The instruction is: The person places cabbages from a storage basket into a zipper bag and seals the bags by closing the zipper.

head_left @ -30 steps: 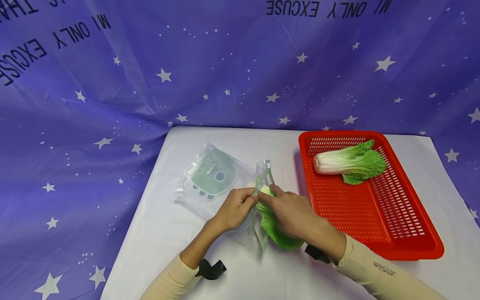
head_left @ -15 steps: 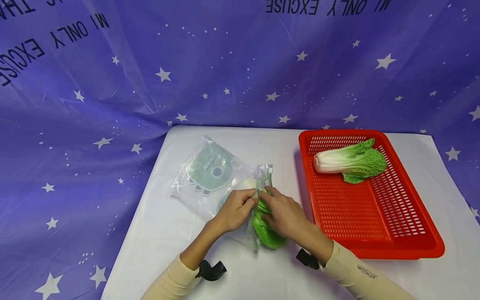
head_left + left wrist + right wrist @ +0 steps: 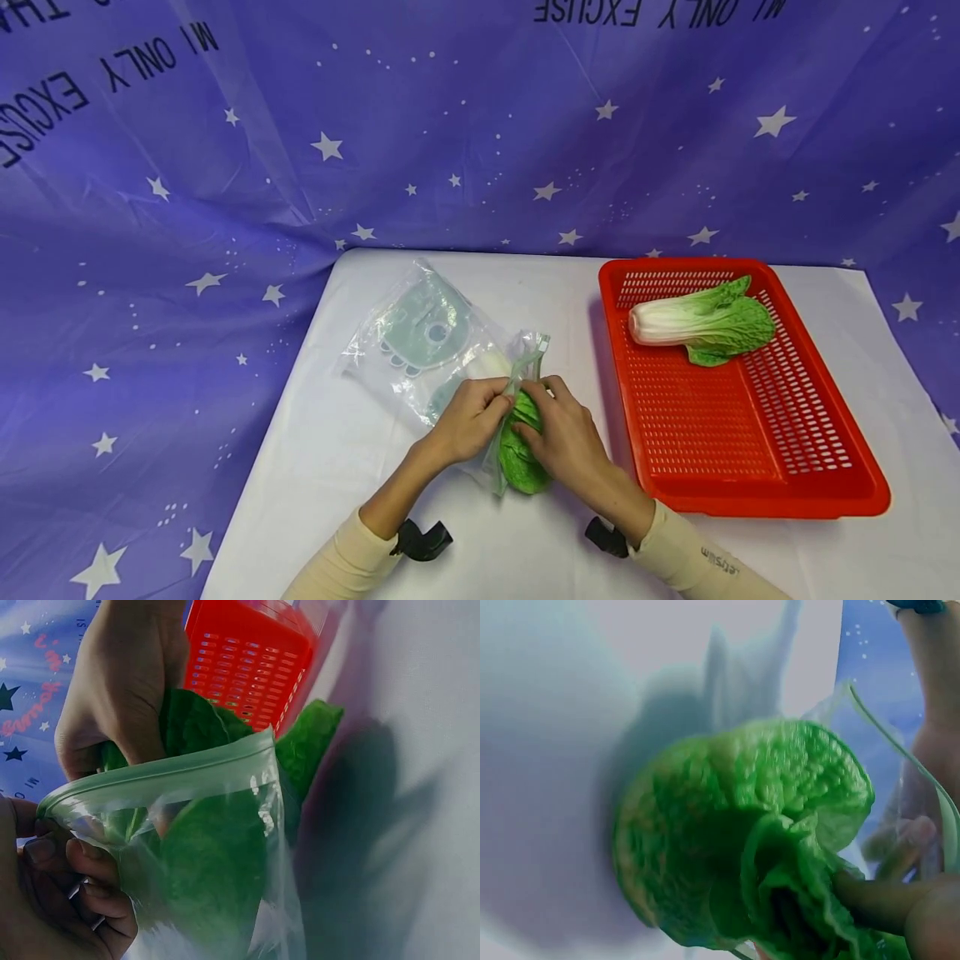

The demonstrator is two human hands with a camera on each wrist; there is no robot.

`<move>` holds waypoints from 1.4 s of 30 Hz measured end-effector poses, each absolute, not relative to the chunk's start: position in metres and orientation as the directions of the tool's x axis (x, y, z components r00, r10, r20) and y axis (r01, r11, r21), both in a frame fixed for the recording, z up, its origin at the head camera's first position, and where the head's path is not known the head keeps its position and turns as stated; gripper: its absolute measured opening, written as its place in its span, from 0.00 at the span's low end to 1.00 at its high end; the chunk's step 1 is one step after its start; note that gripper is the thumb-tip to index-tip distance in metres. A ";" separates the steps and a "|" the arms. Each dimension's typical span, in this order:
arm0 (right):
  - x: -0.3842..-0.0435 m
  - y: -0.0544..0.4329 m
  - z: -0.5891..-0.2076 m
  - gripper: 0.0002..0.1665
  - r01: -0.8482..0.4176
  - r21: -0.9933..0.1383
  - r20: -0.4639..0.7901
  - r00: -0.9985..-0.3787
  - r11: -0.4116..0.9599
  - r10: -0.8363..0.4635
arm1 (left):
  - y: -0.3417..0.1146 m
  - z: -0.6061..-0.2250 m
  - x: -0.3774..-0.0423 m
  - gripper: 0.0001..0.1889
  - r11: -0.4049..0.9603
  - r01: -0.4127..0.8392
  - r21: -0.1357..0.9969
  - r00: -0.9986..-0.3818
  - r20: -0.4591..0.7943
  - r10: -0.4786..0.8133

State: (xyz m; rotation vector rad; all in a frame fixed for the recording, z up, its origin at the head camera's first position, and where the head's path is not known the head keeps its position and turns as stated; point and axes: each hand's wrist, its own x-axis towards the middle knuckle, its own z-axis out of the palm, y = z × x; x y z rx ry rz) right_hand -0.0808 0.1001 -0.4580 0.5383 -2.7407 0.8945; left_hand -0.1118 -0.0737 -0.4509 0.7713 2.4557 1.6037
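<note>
A clear zip bag [image 3: 358,354] with a pale green cartoon print lies slanted on the table, its green-edged mouth facing right. My left hand [image 3: 468,423] pinches the rim of that mouth between thumb and fingers. Partly inside the bag is a napa cabbage [image 3: 521,467]; its white stalk end shows through the plastic, and green leaves stick out of the mouth. My right hand [image 3: 567,435] grips the leafy end, thumb pressed against the leaves [image 3: 742,795] in the right wrist view. From the left wrist, the bag's rim [image 3: 187,769] crosses in front of the leaves and the right fingers.
To the right stands a red perforated basket [image 3: 817,379] with a second napa cabbage [image 3: 697,321] lying near its back. The white-covered table [image 3: 300,492] ends at a purple star-patterned cloth [image 3: 450,125] behind. A black strap mount sits on each wrist.
My right hand has moved left, and the cabbage has gone further into the bag. The bag has shifted a little toward the back. The left hand keeps its hold on the rim.
</note>
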 end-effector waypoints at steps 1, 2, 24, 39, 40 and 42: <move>-0.080 0.100 -0.460 0.35 -0.400 -0.533 0.306 -0.913 0.745 -0.271 | -0.074 -0.451 -0.112 0.13 0.310 0.351 0.884 -0.864 0.179 0.470; -0.079 0.099 -0.463 0.35 -0.398 -0.537 0.306 -0.914 0.744 -0.268 | -0.074 -0.451 -0.112 0.13 0.308 0.350 0.884 -0.864 0.178 0.471; -0.096 0.129 -0.441 0.11 -0.314 -0.776 0.314 -0.944 0.547 -0.097 | -0.093 -0.434 -0.113 0.17 0.231 0.338 0.912 -0.899 0.240 0.367; -0.103 0.106 -0.457 0.05 -0.168 -0.703 -0.024 -0.965 0.691 -0.260 | -0.100 -0.411 -0.107 0.17 0.187 0.379 0.906 -0.889 0.301 0.345; -0.104 0.106 -0.459 0.04 -0.177 -0.698 -0.017 -0.964 0.694 -0.264 | -0.100 -0.416 -0.108 0.17 0.189 0.382 0.905 -0.889 0.303 0.345; -0.104 0.105 -0.463 0.03 -0.200 -0.684 0.006 -0.963 0.702 -0.269 | -0.101 -0.416 -0.109 0.17 0.190 0.392 0.900 -0.885 0.314 0.343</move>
